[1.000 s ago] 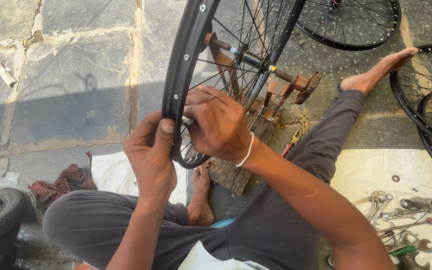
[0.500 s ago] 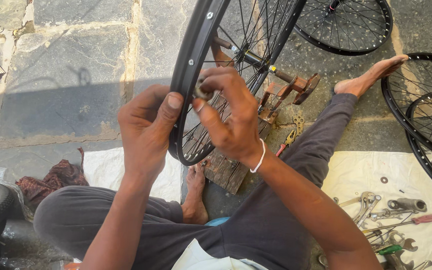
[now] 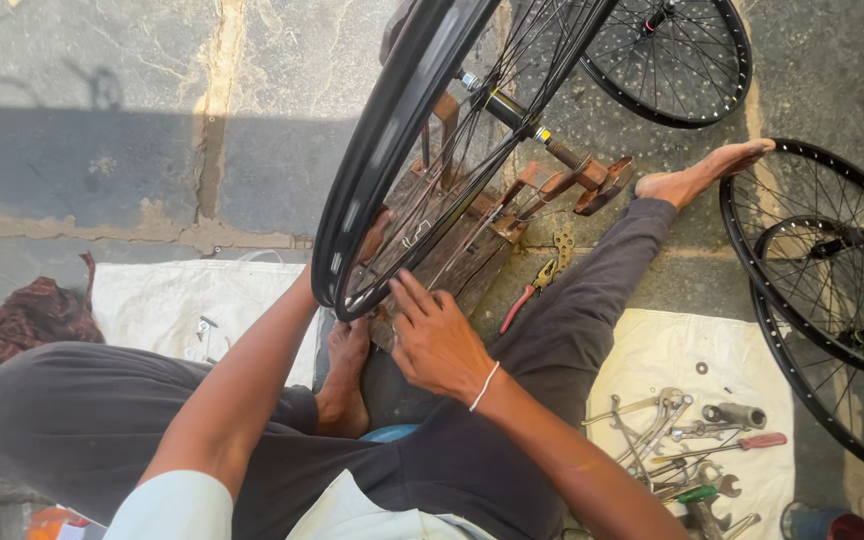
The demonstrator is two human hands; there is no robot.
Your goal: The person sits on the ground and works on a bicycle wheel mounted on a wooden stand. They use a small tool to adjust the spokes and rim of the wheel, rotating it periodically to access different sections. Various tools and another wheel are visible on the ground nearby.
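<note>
Stone paving, cracked and half in shadow, lies under everything, and you sit on it with your legs spread around a wooden stand. No packages, labels or signs show; the nearest to it are two pale cloth sheets: one white sheet on the ground by your left knee, another white sheet by your right leg carrying a scatter of spanners and tools, among them a red-handled screwdriver and a green-handled one. A pair of red-handled pliers lies on the paving beside the stand. A dark reddish rag is bunched at the far left.

A black spoked bicycle wheel stands upright on its axle in the stand, edge-on to you. Your left hand reaches behind the rim from the left; most of it is hidden by the rim, so I cannot tell whether its grip is apart or closed. Your right hand rests just below the lowest part of the rim, fingers spread and stretched toward the spokes, its grip apart, with fingertips seemingly touching the wheel.

Another black wheel lies flat at the top, and more wheels lie stacked at the right, beyond your bare right foot.
</note>
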